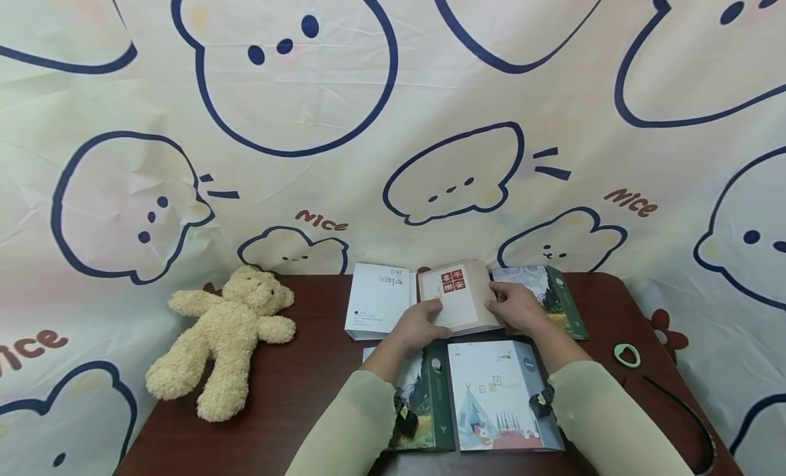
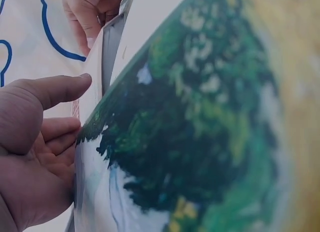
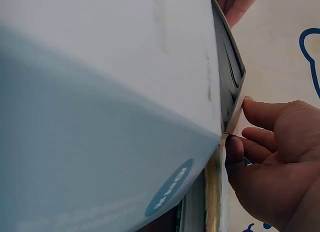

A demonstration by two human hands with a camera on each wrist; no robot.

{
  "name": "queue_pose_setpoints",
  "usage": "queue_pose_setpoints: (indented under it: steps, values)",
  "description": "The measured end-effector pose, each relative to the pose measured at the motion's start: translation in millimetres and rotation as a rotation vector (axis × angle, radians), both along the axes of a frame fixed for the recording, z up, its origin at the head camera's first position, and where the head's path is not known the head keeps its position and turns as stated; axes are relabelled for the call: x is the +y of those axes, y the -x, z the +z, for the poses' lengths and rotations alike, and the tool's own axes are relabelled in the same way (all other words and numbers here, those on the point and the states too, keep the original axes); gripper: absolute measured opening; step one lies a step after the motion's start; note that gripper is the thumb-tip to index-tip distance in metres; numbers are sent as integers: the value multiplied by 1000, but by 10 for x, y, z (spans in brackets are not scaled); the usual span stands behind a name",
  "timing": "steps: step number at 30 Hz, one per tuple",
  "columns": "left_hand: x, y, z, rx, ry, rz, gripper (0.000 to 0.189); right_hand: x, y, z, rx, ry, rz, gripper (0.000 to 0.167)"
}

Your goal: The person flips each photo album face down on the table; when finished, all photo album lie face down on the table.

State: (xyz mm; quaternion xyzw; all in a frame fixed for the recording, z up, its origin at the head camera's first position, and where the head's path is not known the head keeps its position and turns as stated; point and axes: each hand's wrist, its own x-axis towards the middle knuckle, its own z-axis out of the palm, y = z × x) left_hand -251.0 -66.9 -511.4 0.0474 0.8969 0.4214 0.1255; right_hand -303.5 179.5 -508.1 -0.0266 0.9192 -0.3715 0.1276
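Observation:
A thick beige book (image 1: pixel 456 292) with red characters on its cover is between my two hands at the back of the table. At its front left corner my left hand (image 1: pixel 420 324) holds it, thumb along the front edge. My right hand (image 1: pixel 518 305) pinches its right edge between thumb and fingers, as the right wrist view shows, where its page edges (image 3: pixel 227 71) face the camera. Left of it lies a white book (image 1: pixel 377 302); to its right is a green-spined book (image 1: pixel 565 302), partly covered by my right hand.
In front lie another green-spined book (image 1: pixel 437 387) and a white book with a tent picture (image 1: pixel 494 397), under my forearms. A teddy bear (image 1: pixel 230 346) lies on the left of the brown table (image 1: pixel 307 394). A pale green ring (image 1: pixel 627 355) and black cord (image 1: pixel 690 411) are on the right.

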Motion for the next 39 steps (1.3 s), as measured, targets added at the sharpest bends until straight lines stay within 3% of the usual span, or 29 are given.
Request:
queue_pose_setpoints:
  steps: [22, 30, 39]
  values:
    - [-26, -4, 80, 4, 21, -9, 72, -44, 5, 13, 12, -201, 93, 56]
    - [-20, -33, 91, 21, -3, -15, 76, -33, -27, 27, 35, -175, 107, 57]
    - [-102, -93, 83, 55, -62, 24, 77, -85, -89, 103, 40, -126, 117, 63]
